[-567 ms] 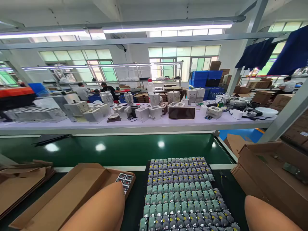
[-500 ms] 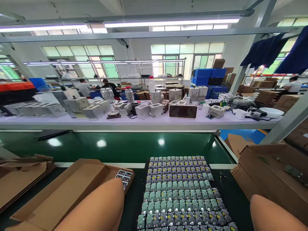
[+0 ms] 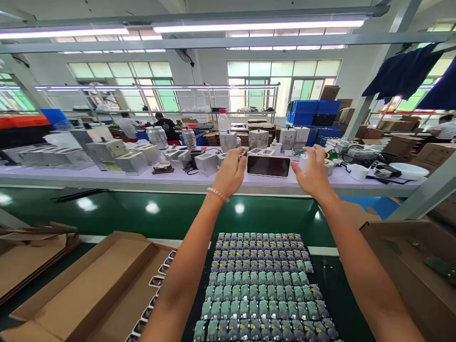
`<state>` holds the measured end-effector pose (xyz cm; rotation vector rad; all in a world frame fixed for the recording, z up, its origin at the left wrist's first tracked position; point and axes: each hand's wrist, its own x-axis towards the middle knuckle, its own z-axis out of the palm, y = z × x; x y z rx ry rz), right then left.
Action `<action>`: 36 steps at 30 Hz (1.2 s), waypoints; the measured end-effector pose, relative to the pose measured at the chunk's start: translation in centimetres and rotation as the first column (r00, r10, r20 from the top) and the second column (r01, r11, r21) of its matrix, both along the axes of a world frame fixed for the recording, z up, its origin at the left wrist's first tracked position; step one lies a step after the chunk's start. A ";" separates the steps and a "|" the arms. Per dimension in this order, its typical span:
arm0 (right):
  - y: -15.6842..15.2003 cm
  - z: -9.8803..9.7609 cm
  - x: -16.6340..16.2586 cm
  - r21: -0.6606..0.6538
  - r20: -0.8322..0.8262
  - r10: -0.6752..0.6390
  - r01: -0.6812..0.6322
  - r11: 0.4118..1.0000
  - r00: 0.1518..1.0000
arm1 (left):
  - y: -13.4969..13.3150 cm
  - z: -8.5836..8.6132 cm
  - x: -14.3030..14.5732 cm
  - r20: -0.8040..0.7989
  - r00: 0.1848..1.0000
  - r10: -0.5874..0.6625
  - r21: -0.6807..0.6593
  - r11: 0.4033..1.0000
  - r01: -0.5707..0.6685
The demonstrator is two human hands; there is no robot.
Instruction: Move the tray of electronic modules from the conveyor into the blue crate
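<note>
Both my arms stretch forward over the green belt (image 3: 171, 213). My left hand (image 3: 231, 172) and my right hand (image 3: 312, 172) are open with fingers spread, one on each side of a dark flat screen-like device (image 3: 268, 166) on the white shelf (image 3: 107, 176). Neither hand holds anything; whether they touch the device I cannot tell. Below my arms lies a black tray (image 3: 263, 289) packed with several rows of small grey-green parts.
An open cardboard box (image 3: 89, 285) with small framed parts lies at the lower left, another brown box (image 3: 416, 266) at the right. The shelf carries several white housings (image 3: 133, 162), a bottle (image 3: 223, 121) and a white bowl (image 3: 409, 170). People work at far benches.
Before, only my forearms showed at the bottom edge. Now both arms have reached forward and my hands are at the dark device on the shelf. The camera has tilted slightly.
</note>
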<state>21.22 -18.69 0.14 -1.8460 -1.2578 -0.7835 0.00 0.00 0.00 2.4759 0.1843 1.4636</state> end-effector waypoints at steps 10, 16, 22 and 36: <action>1.9 -4.1 1.5 0.081 -0.166 0.279 -0.269 0.960 0.946 | 4.2 -4.6 5.1 -0.147 0.980 -0.133 -0.350 0.934 0.074; 1.3 -3.3 2.3 -0.349 0.000 0.318 -0.298 0.889 0.948 | 2.7 -4.7 3.5 -0.450 0.877 -0.168 0.001 0.982 0.188; -0.8 -2.5 2.0 -0.471 -0.084 0.348 -0.345 0.812 0.934 | 0.6 -4.8 2.5 -0.540 0.837 -0.082 0.075 0.987 0.145; -24.5 -41.7 -3.8 -0.640 -0.355 -0.535 0.218 0.737 0.767 | -11.5 -34.8 -18.9 -0.667 0.584 0.462 -0.554 0.215 -0.804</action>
